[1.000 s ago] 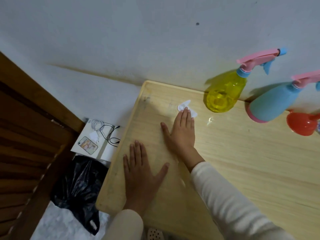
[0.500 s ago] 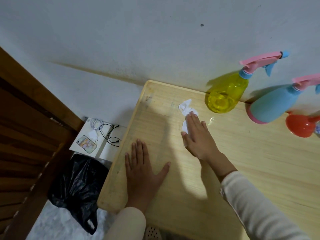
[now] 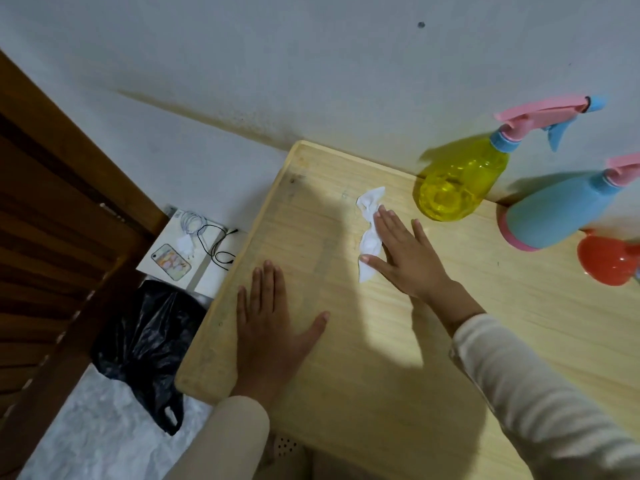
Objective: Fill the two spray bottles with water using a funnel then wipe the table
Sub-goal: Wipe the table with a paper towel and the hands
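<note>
A yellow spray bottle (image 3: 457, 187) with a pink trigger stands at the back of the light wooden table (image 3: 346, 358), against the wall. Beside it on the right leans a blue spray bottle (image 3: 561, 216), and a red funnel (image 3: 606, 259) lies at the right edge. My right hand (image 3: 403, 252) presses flat on a crumpled white tissue (image 3: 369, 233), which sticks out to the left of my fingers. Near the table's left edge my left hand (image 3: 273, 327) rests flat, fingers spread, holding nothing.
On the floor left of the table sits a white box (image 3: 194, 251) with a phone, a charger and cables on it. A black plastic bag (image 3: 145, 344) lies in front of it. A dark wooden slatted door (image 3: 52, 237) fills the left side.
My right hand has slid to the right across the table with the tissue under it, which now trails out as a longer strip. My left hand has stayed flat in place.
</note>
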A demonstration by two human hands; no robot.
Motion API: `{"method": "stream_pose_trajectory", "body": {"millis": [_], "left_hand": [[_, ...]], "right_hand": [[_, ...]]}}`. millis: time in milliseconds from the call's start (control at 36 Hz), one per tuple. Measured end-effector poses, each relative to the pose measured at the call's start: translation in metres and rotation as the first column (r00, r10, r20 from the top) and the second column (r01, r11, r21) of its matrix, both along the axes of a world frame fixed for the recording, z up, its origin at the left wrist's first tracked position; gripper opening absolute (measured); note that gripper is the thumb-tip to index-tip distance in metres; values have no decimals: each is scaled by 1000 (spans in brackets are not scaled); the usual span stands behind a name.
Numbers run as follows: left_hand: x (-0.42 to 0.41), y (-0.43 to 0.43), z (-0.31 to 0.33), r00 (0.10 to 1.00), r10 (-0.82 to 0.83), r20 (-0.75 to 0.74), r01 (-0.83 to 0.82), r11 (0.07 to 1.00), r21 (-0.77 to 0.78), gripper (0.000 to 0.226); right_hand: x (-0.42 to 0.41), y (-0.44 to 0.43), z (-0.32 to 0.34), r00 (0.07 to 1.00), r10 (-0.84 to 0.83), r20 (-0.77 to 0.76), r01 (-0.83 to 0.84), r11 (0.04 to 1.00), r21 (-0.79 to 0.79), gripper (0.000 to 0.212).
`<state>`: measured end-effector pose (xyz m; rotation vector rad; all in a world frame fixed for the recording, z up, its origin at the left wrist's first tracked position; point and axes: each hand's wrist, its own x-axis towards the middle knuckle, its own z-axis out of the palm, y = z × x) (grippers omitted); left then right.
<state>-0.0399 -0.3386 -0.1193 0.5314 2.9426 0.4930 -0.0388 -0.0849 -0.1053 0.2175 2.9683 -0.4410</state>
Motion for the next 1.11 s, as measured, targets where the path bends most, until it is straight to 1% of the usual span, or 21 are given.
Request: {"method": "stream_pose_trajectory", "body": {"millis": [83, 194, 639, 1111], "left_hand": [[0, 0, -2, 1000, -3, 6, 4, 1000, -12, 103], [1, 0, -1, 1000, 2, 12, -2, 1000, -17, 103], [0, 1, 2, 1000, 9, 11, -9, 1000, -30, 104], [0, 0, 1, 1000, 5, 2, -5, 999, -32, 102]], "right_hand": [[-3, -6, 0, 999, -33, 2, 33, 999, 15, 80], [-8, -14, -2, 998, -68, -14, 68, 997, 30, 78], [-39, -44, -5, 977, -212, 22, 210, 975, 72, 84], [-68, -46, -5, 979, -202, 3, 201, 979, 44, 89]]}}
